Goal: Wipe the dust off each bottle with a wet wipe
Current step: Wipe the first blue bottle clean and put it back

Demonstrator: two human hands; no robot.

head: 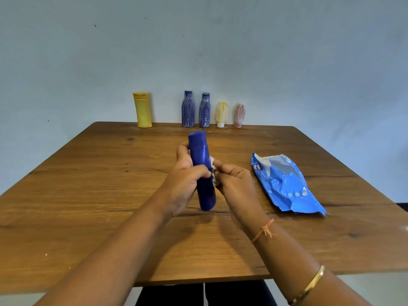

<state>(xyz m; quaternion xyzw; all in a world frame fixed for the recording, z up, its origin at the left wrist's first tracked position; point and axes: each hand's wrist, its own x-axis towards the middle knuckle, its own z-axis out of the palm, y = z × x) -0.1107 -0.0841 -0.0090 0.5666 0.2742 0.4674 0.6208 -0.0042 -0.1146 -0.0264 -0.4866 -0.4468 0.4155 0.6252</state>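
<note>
Blue bottle (201, 154) is looking light and slick, so I'm gripping its middle with my left hand (184, 176), right hand (234, 183) pinching the wet wipe (213, 167).

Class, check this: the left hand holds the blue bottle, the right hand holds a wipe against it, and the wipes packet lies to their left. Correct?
No. In the head view the wipes packet lies to their right. The left hand does hold the blue bottle, and the right hand holds the wipe against it.
</note>
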